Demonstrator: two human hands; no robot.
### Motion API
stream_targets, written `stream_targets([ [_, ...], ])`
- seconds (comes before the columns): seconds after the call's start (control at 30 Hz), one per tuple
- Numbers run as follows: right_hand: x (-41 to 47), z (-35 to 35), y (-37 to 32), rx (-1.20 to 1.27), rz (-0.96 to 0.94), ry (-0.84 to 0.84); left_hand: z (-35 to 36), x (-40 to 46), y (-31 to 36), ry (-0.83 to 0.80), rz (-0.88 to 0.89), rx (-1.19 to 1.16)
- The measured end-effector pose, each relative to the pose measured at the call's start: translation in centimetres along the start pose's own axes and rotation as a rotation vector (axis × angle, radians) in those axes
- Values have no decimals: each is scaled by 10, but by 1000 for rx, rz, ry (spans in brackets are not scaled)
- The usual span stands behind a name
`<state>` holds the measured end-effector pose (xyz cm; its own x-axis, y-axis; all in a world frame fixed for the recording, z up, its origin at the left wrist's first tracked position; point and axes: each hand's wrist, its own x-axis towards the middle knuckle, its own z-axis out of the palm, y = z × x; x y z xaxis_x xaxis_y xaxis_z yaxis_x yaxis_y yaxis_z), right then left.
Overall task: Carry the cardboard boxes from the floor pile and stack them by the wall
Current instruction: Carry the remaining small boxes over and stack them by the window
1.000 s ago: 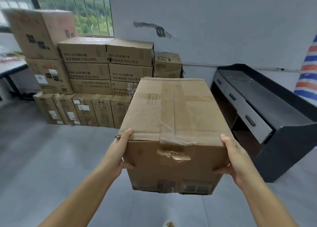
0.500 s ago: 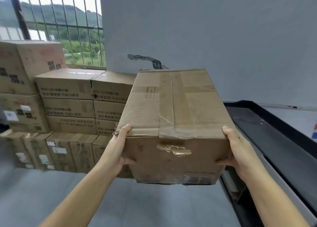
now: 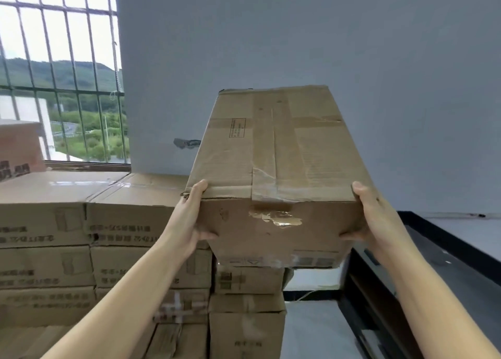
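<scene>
Head view showed your two bare forearms reaching up from the bottom of the frame, and between them you held the worn brown cardboard box with torn tape on its near face (image 3: 273, 196), lifted clear of everything beneath it. Your left hand (image 3: 189, 220) gripped the near left corner, thumb hooked over the top edge and fingers curled round onto the front face; your right hand (image 3: 371, 217) mirrored it on the near right corner, thumb up on the top edge and fingertips pressed into the front. That grip caught only the near end, so the far end hung unsupported, and I judged the box could tip away from you or slide through your palms if its load sat toward the back. The creased, loose tape gave your thumbs little to bite on. Just beyond and below the box stood the stack of brown cardboard cartons against the wall (image 3: 108, 223), with a lower, narrower column (image 3: 246, 304) directly under your load; setting the box there off-centre could leave it overhanging and liable to topple. To your right ran the black metal cabinet (image 3: 433, 263), close enough to catch your elbow. Farther off, the grey painted wall (image 3: 298, 33) and barred window (image 3: 59, 87) closed the space, so a hard shove could jam the box's far edge.
</scene>
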<state>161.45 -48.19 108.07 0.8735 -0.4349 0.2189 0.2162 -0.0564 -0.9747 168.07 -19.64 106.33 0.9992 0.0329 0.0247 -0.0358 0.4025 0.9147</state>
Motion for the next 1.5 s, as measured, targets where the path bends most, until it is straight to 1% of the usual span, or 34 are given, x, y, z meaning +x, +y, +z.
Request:
stream_targets([
  [0.17, 94, 38, 19, -7, -9, 1, 7, 105, -9, -27, -7, 1],
  [0.33, 187, 79, 58, 1, 24, -29, 14, 198, -27, 49, -2, 29],
  [0.57, 300, 125, 110, 6, 155, -97, 19, 305, -45, 154, -89, 155],
  [0.67, 336, 139, 128, -3, 277, -116, 17, 337, -45, 200, -144, 277],
  [0.7, 345, 142, 133, -6, 312, -124, 17, 346, -45, 190, -167, 315],
  [0.83, 376, 145, 149, -24, 430, -145, 18, 374, -48, 63, -247, 434],
  [0.9, 386, 145, 155, -12, 446, -151, 20, 384, -50, 37, -258, 457],
  [0.97, 391, 146, 158, -16, 440, -175, 21, 388, -50, 49, -261, 459],
  [1.1, 390, 144, 160, -13, 425, -213, 16, 386, -52, 34, -245, 424],
  [1.2, 383, 139, 158, 3, 396, -230, 7, 379, -56, -8, -208, 401],
  [1.27, 374, 134, 159, -7, 350, -224, 2, 372, -62, 0, -149, 404],
  [1.33, 362, 128, 165, -64, 253, -184, -6, 362, -67, 46, -23, 453],
  [1.4, 342, 121, 171, -158, 123, -120, -13, 350, -69, 85, 154, 525],
  [1.47, 316, 113, 172, -215, 0, -100, -18, 333, -68, 70, 317, 563],
  [1.5, 301, 109, 169, -222, -37, -109, -19, 323, -67, 43, 372, 569],
])
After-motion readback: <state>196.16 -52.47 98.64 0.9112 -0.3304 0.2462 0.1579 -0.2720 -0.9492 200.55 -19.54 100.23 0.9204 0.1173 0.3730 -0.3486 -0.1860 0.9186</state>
